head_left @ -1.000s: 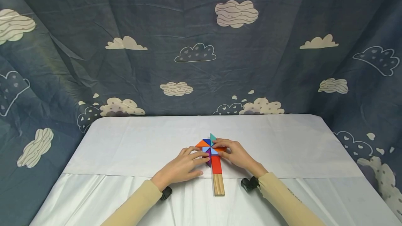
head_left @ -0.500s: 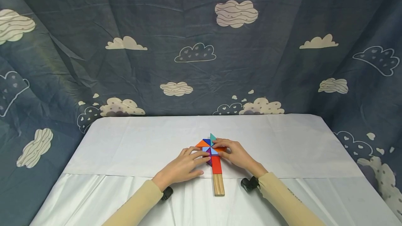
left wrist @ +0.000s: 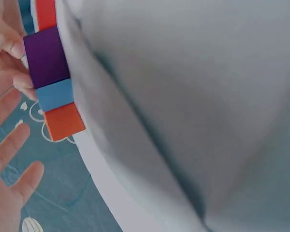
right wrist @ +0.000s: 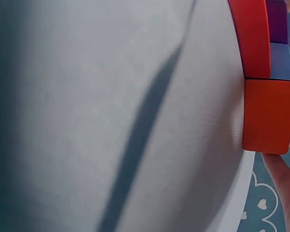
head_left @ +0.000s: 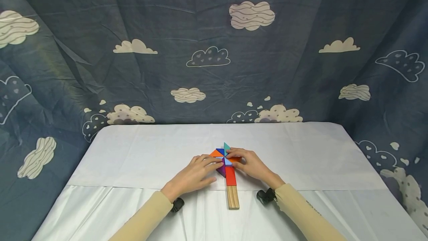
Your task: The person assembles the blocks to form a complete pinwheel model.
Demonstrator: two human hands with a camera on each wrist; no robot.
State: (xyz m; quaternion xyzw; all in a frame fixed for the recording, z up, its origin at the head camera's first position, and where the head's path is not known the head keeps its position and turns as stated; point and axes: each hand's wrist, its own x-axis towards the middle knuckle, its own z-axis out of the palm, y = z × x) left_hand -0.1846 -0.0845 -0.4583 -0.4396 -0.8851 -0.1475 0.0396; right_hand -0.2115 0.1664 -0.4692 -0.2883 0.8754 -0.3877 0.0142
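Wooden blocks lie in a pinwheel shape on the white cloth. In the head view my left hand (head_left: 197,174) reaches in from the left, fingers extended over a purple triangular block (head_left: 221,171). The left wrist view shows its fingers spread beside that purple block (left wrist: 47,57). My right hand (head_left: 250,164) has thumb and fingers around an orange block (head_left: 235,158) on the pinwheel's right side, partly hiding it. A teal triangle (head_left: 226,147), a dark blue piece (head_left: 220,151), another orange piece (head_left: 215,154) and a light blue one (head_left: 228,162) fan around the centre.
Below the pinwheel a red block (head_left: 230,176) and a bare wood block (head_left: 232,197) form a straight stem toward the front. White cloth (head_left: 140,159) covers the table. A dark cloud-print curtain (head_left: 214,77) hangs behind it.
My left fingers have shifted slightly up and inward over the pinwheel, covering more of the light blue piece. The left orange piece sits a touch further right. My right hand stays put.
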